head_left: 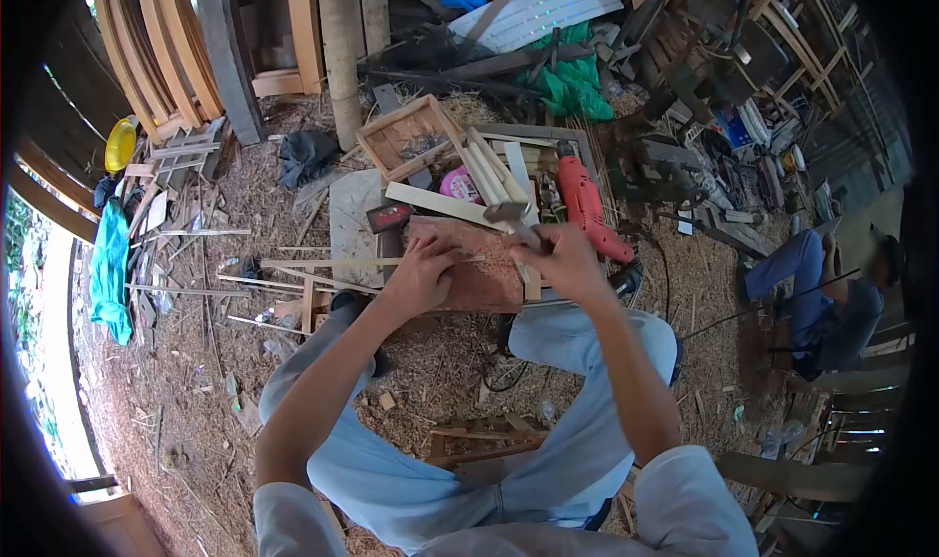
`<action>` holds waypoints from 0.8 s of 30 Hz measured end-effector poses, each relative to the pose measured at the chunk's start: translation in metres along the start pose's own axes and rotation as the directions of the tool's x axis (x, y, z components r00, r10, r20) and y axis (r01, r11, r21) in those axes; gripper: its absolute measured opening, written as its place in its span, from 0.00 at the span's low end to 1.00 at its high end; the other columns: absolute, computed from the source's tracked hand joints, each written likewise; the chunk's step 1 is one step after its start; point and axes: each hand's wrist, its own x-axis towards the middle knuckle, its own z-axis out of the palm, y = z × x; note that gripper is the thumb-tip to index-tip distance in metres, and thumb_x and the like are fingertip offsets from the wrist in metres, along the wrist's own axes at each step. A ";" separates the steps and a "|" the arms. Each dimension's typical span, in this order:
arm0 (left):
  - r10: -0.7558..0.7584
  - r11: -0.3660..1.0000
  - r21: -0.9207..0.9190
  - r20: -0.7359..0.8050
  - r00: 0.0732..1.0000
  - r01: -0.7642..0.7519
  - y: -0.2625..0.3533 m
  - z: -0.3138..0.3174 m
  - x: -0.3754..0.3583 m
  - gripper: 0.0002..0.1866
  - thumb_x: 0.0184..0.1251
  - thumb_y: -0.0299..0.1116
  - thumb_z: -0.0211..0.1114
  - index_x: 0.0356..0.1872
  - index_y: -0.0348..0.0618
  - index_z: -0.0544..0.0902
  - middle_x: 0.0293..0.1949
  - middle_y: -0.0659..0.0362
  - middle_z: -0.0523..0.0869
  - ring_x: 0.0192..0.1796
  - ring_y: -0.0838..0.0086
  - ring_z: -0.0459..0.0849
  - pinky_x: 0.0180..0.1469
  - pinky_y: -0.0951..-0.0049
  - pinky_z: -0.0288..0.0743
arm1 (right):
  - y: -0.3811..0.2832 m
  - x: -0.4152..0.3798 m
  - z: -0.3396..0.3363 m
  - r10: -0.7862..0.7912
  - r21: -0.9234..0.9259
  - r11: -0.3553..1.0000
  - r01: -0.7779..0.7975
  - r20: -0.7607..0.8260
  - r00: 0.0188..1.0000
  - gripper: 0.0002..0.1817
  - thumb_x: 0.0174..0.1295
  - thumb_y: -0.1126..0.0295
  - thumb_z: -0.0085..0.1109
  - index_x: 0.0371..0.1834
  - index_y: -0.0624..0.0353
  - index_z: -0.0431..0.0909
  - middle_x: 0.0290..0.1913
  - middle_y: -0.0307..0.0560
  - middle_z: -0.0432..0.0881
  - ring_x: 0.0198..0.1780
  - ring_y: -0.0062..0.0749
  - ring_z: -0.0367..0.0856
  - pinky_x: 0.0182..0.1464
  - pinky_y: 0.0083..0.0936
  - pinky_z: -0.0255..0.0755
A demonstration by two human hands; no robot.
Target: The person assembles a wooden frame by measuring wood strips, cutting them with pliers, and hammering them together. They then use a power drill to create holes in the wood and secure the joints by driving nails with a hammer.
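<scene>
Hammer (507, 213) is in the right hand (556, 256), whose fingers wrap its handle; the head hangs above the reddish board (504, 291) between the person's knees. From the right hand the handle runs toward the far left, so the head lies to the right and a little far of the left hand (423, 271). The right hand is the nearer to the head. The left hand rests over the board's left part, fingers curled and narrow, with a pale sliver (476, 258) at the tips; whether they grip it cannot be told. Wood shavings (489, 241) litter the board.

Just beyond the board lie a pale strip (435, 205) and a pink container (458, 185), whose print is too small to read. A black-and-red tool (389, 217) sits to the left, and a red drill (584, 205) to the right; no brand is legible on either. Farther off stands a wooden frame (411, 138), and well to the right sits another person (831, 303).
</scene>
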 end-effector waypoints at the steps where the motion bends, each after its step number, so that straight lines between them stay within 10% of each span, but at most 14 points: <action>1: -0.002 1.000 0.011 -0.055 0.999 0.003 0.001 0.002 0.000 0.15 0.50 0.23 0.62 0.42 0.44 0.84 0.44 0.55 0.79 0.50 0.58 0.76 0.56 0.60 0.67 | -0.005 -0.002 0.007 0.001 0.007 1.000 -0.001 0.003 1.000 0.11 0.59 0.65 0.65 0.39 0.62 0.85 0.26 0.42 0.85 0.27 0.22 0.78 0.33 0.23 0.70; 7: -0.102 0.994 -0.047 -0.083 0.991 0.098 0.006 0.011 0.009 0.12 0.51 0.24 0.64 0.38 0.46 0.84 0.42 0.58 0.80 0.50 0.61 0.76 0.52 0.61 0.66 | 0.009 0.004 0.028 0.183 0.264 0.949 -0.170 -0.026 0.983 0.10 0.61 0.72 0.64 0.42 0.66 0.83 0.27 0.41 0.86 0.28 0.17 0.81 0.32 0.20 0.73; 13: -0.123 0.989 -0.099 -0.116 0.986 0.111 0.018 0.011 0.014 0.12 0.52 0.24 0.65 0.40 0.46 0.83 0.42 0.58 0.81 0.50 0.61 0.76 0.53 0.62 0.66 | 0.029 -0.002 0.025 0.264 0.125 0.958 -0.259 -0.019 0.964 0.11 0.56 0.66 0.68 0.33 0.64 0.84 0.26 0.45 0.87 0.30 0.24 0.85 0.34 0.23 0.74; 24: -0.111 0.978 -0.193 -0.137 0.984 0.084 0.017 0.012 0.019 0.17 0.47 0.17 0.64 0.42 0.41 0.81 0.41 0.54 0.83 0.45 0.56 0.78 0.50 0.60 0.70 | 0.024 0.015 0.051 0.146 0.186 0.974 -0.126 -0.099 0.984 0.12 0.54 0.71 0.69 0.35 0.67 0.78 0.25 0.44 0.84 0.31 0.27 0.86 0.36 0.23 0.76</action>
